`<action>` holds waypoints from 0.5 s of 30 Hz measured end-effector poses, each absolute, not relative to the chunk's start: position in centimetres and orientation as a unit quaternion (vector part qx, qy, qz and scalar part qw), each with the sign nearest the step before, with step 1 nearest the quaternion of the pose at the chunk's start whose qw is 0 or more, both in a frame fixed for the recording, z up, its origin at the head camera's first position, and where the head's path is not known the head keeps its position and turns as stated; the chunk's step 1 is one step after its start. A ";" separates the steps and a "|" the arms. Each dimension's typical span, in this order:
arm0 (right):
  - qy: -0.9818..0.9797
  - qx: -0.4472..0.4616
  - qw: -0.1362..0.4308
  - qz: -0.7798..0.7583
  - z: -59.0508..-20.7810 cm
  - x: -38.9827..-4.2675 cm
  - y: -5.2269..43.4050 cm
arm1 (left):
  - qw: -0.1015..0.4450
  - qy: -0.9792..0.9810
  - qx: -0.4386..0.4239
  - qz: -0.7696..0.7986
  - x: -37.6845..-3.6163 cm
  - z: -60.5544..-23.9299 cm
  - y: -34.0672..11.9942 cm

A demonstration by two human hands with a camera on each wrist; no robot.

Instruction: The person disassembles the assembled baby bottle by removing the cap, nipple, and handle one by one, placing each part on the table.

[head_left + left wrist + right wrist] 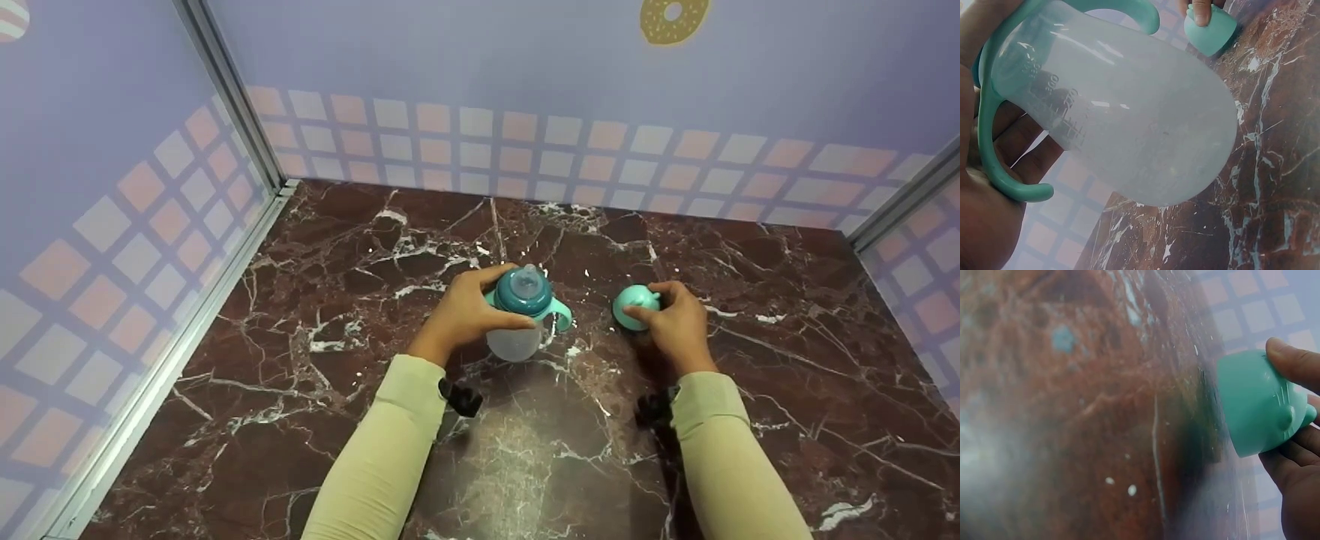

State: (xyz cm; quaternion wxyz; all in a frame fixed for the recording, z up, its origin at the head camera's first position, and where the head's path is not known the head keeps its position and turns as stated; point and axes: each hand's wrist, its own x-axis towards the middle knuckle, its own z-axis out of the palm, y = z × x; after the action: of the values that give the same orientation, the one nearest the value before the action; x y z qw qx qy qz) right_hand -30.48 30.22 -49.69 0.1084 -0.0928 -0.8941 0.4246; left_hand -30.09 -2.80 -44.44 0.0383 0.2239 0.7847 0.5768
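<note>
bottle (514, 341), clear body, roughly upright over the bench (525, 480), left of the cap (628, 309). left hand (463, 311): grip closed round its neck, thumb across the near side, fingers behind. right hand (681, 324): grip pinching the green cap between thumb and fingers. the two parts are apart.

head view only: dark teal collar (514, 300) with clear nipple (529, 278) on top of the bottle, plus the donut print (673, 21) on the wall (480, 45).

left wrist view adds raised volume marks (1061, 98) on the body and both green handles (995, 163) in full curve; head shows one handle clearly.

right wrist view: two bumps on the cap plus fine lines, rim facing the bench. can't tell if cap rim or bottle base touches the surface.
</note>
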 end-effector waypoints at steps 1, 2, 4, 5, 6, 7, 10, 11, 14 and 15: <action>-0.894 -0.094 0.110 0.423 -49.7 -30.5 30.2 | 0.038 0.784 0.225 0.577 -30.1 -44.5 -2.8; -0.895 -0.094 0.111 0.422 -49.8 -30.5 30.3 | 0.038 0.784 0.225 0.577 -30.1 -44.5 -2.8; -0.895 -0.095 0.112 0.421 -49.9 -30.5 30.3 | 0.037 0.784 0.227 0.577 -30.1 -44.4 -2.8; -0.895 -0.095 0.112 0.421 -49.9 -30.5 30.3 | 0.036 0.784 0.227 0.576 -30.0 -44.4 -2.8; -0.895 -0.096 0.112 0.421 -50.0 -30.5 30.3 | 0.036 0.785 0.227 0.576 -30.0 -44.4 -2.8; -0.895 -0.098 0.111 0.420 -50.0 -30.5 30.4 | 0.035 0.786 0.227 0.575 -30.0 -44.4 -2.8; -0.896 -0.100 0.110 0.419 -50.1 -30.5 30.4 | 0.032 0.788 0.225 0.572 -30.0 -44.4 -2.8; -0.896 -0.101 0.110 0.418 -50.2 -30.5 30.4 | 0.032 0.788 0.224 0.572 -30.0 -44.4 -2.8; -0.896 -0.101 0.112 0.418 -50.3 -30.6 30.3 | 0.032 0.789 0.222 0.572 -30.0 -44.5 -2.7; -0.896 -0.100 0.113 0.417 -50.3 -30.6 30.3 | 0.033 0.789 0.220 0.572 -30.0 -44.5 -2.7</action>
State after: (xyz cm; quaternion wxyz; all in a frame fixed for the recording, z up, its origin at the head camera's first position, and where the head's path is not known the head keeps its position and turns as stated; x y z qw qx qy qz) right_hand -30.57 30.32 -50.28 0.1134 -0.1004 -0.8960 0.4174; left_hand -30.02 -2.74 -44.50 0.0329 0.2203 0.7891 0.5725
